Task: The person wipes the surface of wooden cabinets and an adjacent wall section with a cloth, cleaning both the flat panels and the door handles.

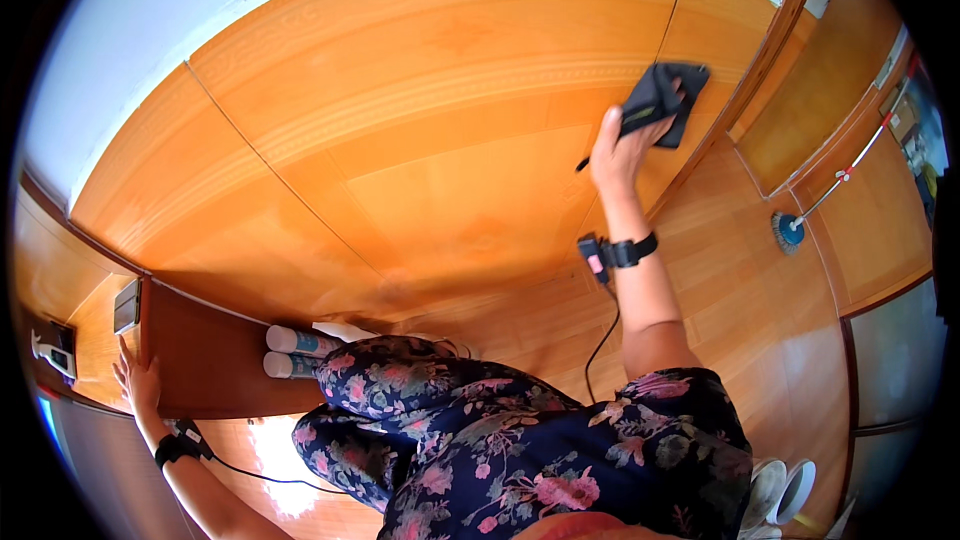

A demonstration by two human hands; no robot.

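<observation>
A dark folded cloth (664,105) is in my right hand (622,150), raised against the orange-brown wood wall panelling (465,142) near its right part. The thumb lies along the cloth's edge and the other fingers are partly hidden by it. My left hand (139,382) rests with spread fingers on the top of a low wooden cabinet (187,352) and holds nothing. Just beyond its fingertips lies a dark flat rectangular object (127,306). Each wrist wears a black strap with a small cabled device.
Two white-capped containers (289,352) lie beside my knees. A white and dark device (56,356) is at the far left. On the right, a round blue-headed brush (787,232) with a long pole leans by a wooden panel. White round containers (791,491) stand at the lower right.
</observation>
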